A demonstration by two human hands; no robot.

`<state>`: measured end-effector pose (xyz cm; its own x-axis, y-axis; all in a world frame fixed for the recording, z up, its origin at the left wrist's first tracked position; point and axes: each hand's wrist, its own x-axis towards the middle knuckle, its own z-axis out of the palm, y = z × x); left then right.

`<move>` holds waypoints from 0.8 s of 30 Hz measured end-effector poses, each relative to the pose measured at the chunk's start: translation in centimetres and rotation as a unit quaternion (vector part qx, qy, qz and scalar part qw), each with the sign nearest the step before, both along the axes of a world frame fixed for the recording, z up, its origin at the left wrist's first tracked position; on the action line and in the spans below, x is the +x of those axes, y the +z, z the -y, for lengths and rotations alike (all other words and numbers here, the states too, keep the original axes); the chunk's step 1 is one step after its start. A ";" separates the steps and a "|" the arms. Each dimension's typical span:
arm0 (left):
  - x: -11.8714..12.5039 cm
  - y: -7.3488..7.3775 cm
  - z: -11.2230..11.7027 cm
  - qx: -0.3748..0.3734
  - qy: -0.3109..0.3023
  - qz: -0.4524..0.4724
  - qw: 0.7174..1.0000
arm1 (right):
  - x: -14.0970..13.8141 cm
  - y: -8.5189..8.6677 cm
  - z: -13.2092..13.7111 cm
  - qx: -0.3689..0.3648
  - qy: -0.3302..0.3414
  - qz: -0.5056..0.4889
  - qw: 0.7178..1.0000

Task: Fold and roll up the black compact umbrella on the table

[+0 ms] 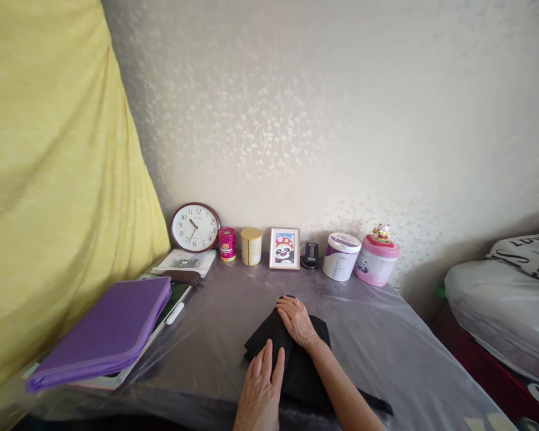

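Note:
A folded black cloth (303, 371) lies on the plastic-covered table (386, 335) near its front edge. My left hand (260, 386) rests flat on the cloth's near left part, fingers stretched out and slightly apart. My right hand (296, 320) lies flat on the cloth's far end, fingers extended and pointing left. Both palms press down on the fabric; neither hand grips anything. A black strip of the cloth trails to the right toward the table's front.
A purple zip folder (105, 332) lies on the left over a tablet and pen. Along the wall stand a round clock (195, 227), two small tins (240, 245), a framed picture (284, 248), two tubs (362, 257). Yellow curtain left, bed right.

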<state>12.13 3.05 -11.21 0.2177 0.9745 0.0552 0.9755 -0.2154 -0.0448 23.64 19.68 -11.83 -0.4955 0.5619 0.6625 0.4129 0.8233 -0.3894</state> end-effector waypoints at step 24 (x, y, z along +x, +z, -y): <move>0.6 2.2 0.9 -0.062 0.067 0.024 0.996 | 2.6 0.6 -0.7 -0.129 -0.208 -0.080 0.966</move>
